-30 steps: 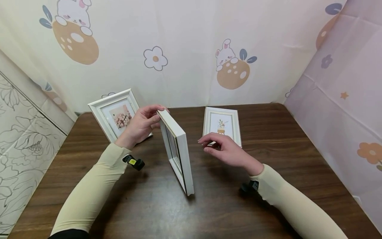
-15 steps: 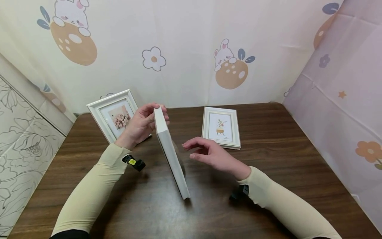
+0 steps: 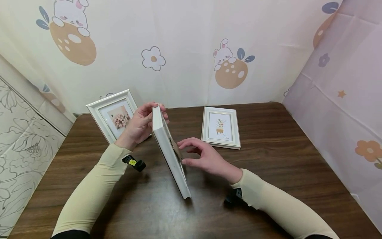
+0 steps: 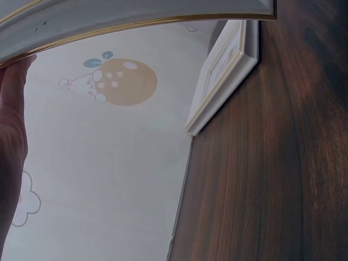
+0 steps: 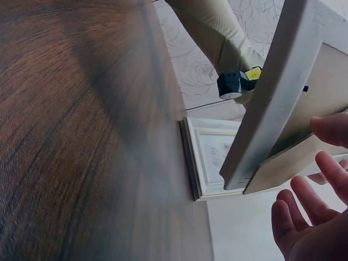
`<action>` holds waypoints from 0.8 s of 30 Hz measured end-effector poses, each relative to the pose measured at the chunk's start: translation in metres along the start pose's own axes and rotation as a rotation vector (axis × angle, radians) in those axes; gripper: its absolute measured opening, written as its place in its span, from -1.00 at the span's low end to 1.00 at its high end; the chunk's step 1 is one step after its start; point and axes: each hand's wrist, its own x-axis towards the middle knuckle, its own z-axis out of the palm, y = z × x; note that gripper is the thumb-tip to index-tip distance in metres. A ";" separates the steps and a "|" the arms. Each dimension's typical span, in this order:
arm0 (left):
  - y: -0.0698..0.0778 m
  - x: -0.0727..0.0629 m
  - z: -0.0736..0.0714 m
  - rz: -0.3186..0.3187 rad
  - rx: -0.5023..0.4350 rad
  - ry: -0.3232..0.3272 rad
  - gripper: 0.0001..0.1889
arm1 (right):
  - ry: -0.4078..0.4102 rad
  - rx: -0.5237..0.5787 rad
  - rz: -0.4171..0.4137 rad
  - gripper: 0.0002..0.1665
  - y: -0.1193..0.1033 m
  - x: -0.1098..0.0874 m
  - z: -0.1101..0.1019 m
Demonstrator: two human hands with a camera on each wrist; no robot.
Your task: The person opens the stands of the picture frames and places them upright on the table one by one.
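In the head view my left hand [image 3: 141, 123] pinches the upper corner of a white picture frame [image 3: 167, 151]. The frame stands upright and edge-on, its lower corner close to the tabletop. Its brown backing faces right, and a flap-like stand [image 5: 291, 163] angles off the back in the right wrist view. My right hand [image 3: 207, 158] is at this back side with fingers loosely bent. Thumb and fingertips [image 5: 326, 130] lie on either side of the stand, close to it. The gold-edged front [image 4: 136, 23] crosses the top of the left wrist view.
A second white frame [image 3: 96, 107] with a pink flower picture leans at the back left, partly behind my left hand. Another frame [image 3: 237, 129] with a potted plant picture lies at the back right. The dark wooden table [image 3: 283, 149] meets a patterned cloth wall [image 3: 185, 49].
The held frame has turned, so its front no longer shows and its back faces right. My right hand has moved left, up to the back of it. The left hand keeps its grip.
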 end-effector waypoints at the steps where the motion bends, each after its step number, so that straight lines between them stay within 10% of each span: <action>1: 0.000 0.000 0.000 0.002 -0.002 0.003 -0.74 | 0.004 0.005 0.008 -0.60 0.001 0.001 0.000; 24: -0.001 0.001 -0.002 0.020 -0.048 0.010 -0.74 | 0.025 0.118 0.110 -0.60 0.011 0.009 0.003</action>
